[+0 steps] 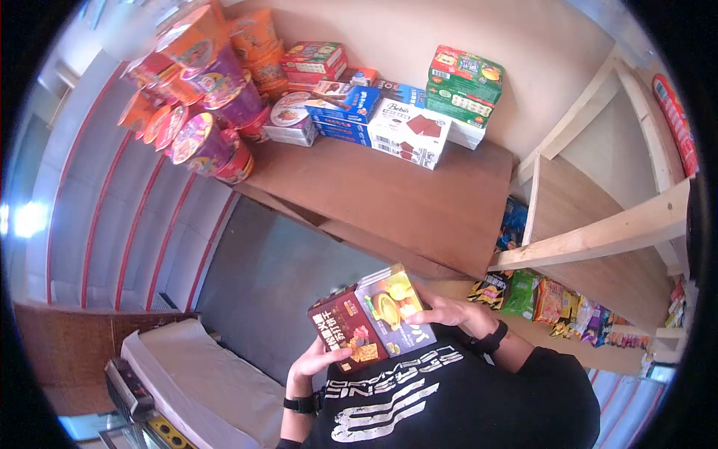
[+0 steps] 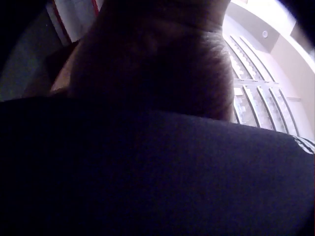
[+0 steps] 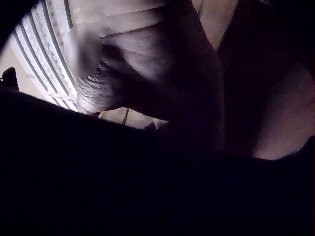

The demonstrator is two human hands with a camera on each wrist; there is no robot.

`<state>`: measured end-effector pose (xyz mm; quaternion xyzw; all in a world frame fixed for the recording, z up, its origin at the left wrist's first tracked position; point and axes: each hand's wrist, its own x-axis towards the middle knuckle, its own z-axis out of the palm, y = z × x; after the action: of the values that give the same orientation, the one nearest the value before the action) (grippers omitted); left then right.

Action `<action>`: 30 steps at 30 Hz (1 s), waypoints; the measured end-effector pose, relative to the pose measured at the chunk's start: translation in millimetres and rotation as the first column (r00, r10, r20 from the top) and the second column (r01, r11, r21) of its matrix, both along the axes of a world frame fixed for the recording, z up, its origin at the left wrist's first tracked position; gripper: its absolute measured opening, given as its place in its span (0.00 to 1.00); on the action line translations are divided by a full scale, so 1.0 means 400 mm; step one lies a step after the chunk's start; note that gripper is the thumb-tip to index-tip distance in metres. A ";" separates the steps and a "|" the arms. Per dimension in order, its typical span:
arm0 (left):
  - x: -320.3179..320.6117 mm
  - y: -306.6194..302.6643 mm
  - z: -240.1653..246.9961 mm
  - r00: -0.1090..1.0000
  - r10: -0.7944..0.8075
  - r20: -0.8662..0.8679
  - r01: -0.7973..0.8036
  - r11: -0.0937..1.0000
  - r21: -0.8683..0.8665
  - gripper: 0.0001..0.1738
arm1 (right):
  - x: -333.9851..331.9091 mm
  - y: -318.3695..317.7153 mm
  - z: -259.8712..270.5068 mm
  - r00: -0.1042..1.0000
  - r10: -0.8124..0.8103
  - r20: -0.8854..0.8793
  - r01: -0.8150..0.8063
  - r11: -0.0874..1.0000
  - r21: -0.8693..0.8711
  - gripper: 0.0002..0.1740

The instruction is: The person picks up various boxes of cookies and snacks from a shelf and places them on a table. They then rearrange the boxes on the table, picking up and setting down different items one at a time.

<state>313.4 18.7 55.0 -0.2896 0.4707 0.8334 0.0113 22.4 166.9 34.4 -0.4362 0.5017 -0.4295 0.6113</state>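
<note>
Two snack boxes are held side by side before the chest in the head view. My left hand [image 1: 315, 361] grips the maroon cracker box [image 1: 345, 323], its thumb lying over the lower front. On the other side, my right hand [image 1: 450, 313] holds the grey and yellow box [image 1: 395, 308] with lemon pictures, thumb across its right edge. The remaining fingers are hidden behind the boxes. In the left wrist view, the shadowed left hand [image 2: 157, 64] shows above dark cloth. The right wrist view shows part of the right palm [image 3: 142, 59], with the boxes mostly out of sight.
Beyond the boxes stands a brown counter [image 1: 381, 187] with stacked biscuit boxes [image 1: 407, 131] and instant-noodle tubs [image 1: 209, 97]. A wooden frame [image 1: 598, 232] rises at the right, with snack bags [image 1: 523, 295] below. White shelves [image 1: 127, 194] line the left, near a cloth-covered surface [image 1: 194, 374].
</note>
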 end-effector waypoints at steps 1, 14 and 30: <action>-0.017 -0.030 -0.007 1.000 0.007 0.005 -0.007 1.000 0.006 0.45 | 0.002 -0.009 0.019 0.996 -0.089 -0.011 0.089 0.996 0.013 0.61; -0.315 -0.571 0.002 0.899 -0.035 -0.437 -0.219 0.828 -0.516 0.57 | -0.035 -0.343 0.080 0.350 -0.890 -0.292 0.684 0.456 -0.569 0.54; -0.390 -0.782 -0.095 0.954 -0.192 -0.230 -0.111 0.484 -0.868 0.50 | 0.060 -0.418 0.042 0.051 -0.929 -0.367 0.851 0.233 -0.470 0.45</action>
<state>157.4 -294.2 16.9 -0.1155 0.8307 0.5112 -0.1878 46.5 -0.4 51.2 -0.1765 0.7923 -0.5841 -0.0051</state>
